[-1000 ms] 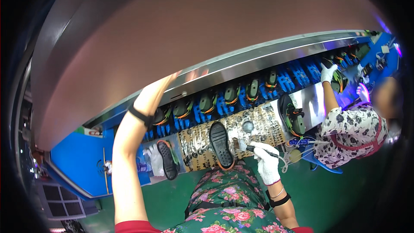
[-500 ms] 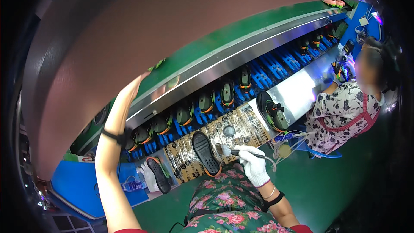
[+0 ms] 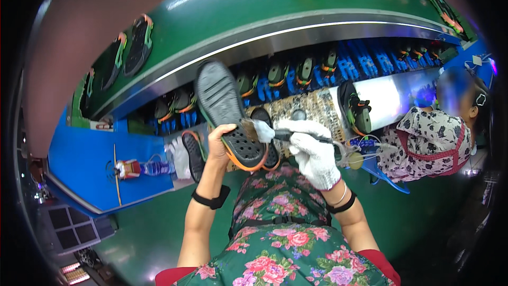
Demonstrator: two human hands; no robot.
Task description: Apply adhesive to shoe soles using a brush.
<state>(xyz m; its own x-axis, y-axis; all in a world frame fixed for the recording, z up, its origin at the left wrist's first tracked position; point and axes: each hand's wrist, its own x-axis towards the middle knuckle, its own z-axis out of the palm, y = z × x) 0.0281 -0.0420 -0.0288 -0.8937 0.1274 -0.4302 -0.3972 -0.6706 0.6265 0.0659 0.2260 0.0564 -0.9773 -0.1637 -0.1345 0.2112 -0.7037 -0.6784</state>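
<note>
Our left hand (image 3: 217,143), bare, holds a black shoe sole (image 3: 222,98) with an orange-rimmed end, thumb over its edge, its inner face turned up toward us. Our right hand (image 3: 313,152), in a white glove, is closed around the dark handle of a brush (image 3: 263,132), whose head points left to the sole's perforated part; we cannot tell whether the bristles press on it or hover just above. Between our hands, partly hidden behind the held piece, a second sole (image 3: 273,156) lies on the table (image 3: 324,107), which is covered in taped brown cardboard. Just beyond our right hand we see a dark round disc (image 3: 299,115), and farther right a black shoe (image 3: 355,110). Left of our left hand lie another sole (image 3: 193,154), some white cloth (image 3: 178,158) and a clear bottle (image 3: 154,168). Beyond both hands, a row of shoes (image 3: 277,74) sits in front of a green belt (image 3: 238,13). Well to the right of our right hand, a co-worker (image 3: 423,132) sits in a flower-patterned top.
</note>
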